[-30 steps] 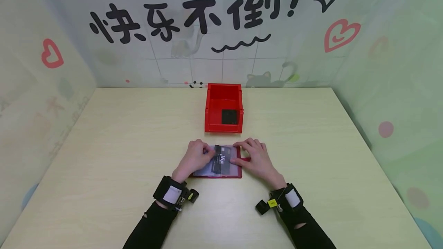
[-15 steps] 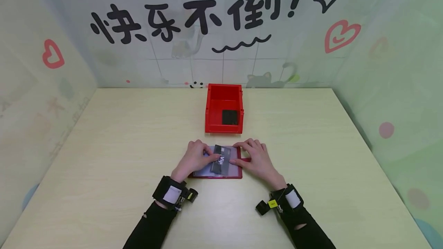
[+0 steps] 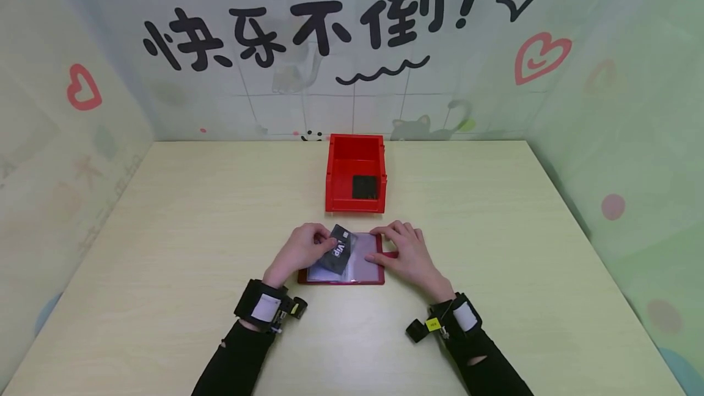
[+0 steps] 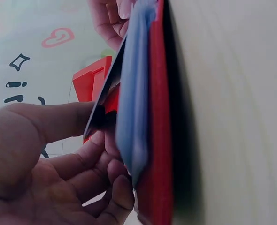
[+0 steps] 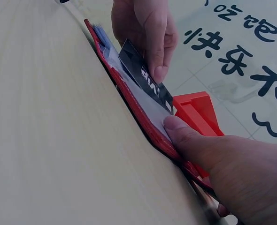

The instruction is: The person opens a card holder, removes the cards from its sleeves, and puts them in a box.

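On the pale wooden desk (image 3: 165,231), an open red card holder with clear sleeves (image 3: 363,277) is kept flat.
A black VIP card (image 3: 337,255) is pinched in the left hand's (image 3: 299,249) grip; the holder is pinned under the right hand's (image 3: 404,252) straight fingers.

Both forearms wear black long sleeves, each with a small tear near the cuff. The bare left hand (image 3: 301,249) sits above a black wrist strap (image 3: 263,308) bearing a white rectangular patch, with a small black camera module on its inner side. The bare right hand (image 3: 406,254) has a matching black strap (image 3: 461,316) with a white patch, a black module and a small yellow tag (image 3: 432,324).
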A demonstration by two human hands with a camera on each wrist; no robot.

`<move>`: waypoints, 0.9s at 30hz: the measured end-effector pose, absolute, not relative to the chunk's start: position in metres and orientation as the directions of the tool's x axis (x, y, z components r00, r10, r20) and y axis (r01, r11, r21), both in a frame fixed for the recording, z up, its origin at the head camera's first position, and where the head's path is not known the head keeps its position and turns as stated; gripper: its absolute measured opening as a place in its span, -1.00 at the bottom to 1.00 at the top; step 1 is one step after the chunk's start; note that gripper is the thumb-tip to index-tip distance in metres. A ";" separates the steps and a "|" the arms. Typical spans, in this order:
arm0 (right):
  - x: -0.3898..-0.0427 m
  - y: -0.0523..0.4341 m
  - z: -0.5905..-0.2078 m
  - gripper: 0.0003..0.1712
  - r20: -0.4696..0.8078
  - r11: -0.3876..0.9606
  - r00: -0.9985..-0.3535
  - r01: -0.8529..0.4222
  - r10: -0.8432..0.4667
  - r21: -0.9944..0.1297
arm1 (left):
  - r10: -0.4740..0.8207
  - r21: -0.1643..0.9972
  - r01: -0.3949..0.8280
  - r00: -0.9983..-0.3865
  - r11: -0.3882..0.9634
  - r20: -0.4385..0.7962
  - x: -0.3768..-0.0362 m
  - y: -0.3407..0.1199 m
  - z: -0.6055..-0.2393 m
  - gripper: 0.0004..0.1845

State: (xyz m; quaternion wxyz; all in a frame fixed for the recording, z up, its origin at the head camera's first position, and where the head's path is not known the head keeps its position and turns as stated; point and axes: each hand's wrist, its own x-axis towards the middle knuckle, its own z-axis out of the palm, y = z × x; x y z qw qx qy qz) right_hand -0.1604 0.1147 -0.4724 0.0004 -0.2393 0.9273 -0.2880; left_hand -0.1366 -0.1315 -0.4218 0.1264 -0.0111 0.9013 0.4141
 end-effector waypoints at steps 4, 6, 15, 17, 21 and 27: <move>-0.161 0.115 -0.473 -0.42 0.137 0.716 -0.885 -0.443 -0.444 -0.540 | 0.044 0.746 -0.151 -0.971 0.649 -0.235 -0.138 -0.133 -0.420 -0.76; -0.161 0.115 -0.473 -0.42 0.136 0.713 -0.886 -0.441 -0.444 -0.545 | 0.023 0.746 -0.166 -0.972 0.645 -0.236 -0.138 -0.135 -0.420 -0.75; -0.160 0.116 -0.472 -0.42 0.147 0.706 -0.882 -0.449 -0.447 -0.547 | -0.026 0.765 -0.179 -0.978 0.619 -0.208 -0.142 -0.141 -0.414 -0.75; -0.160 0.116 -0.473 -0.42 0.148 0.705 -0.881 -0.451 -0.449 -0.548 | -0.033 0.772 -0.171 -0.981 0.612 -0.191 -0.143 -0.141 -0.412 -0.73; -0.160 0.116 -0.473 -0.42 0.146 0.702 -0.882 -0.447 -0.448 -0.554 | -0.040 0.796 -0.140 -0.989 0.589 -0.144 -0.145 -0.136 -0.406 -0.69; -0.160 0.116 -0.473 -0.42 0.156 0.702 -0.880 -0.455 -0.448 -0.548 | -0.051 0.830 -0.069 -0.997 0.553 -0.049 -0.157 -0.125 -0.397 -0.70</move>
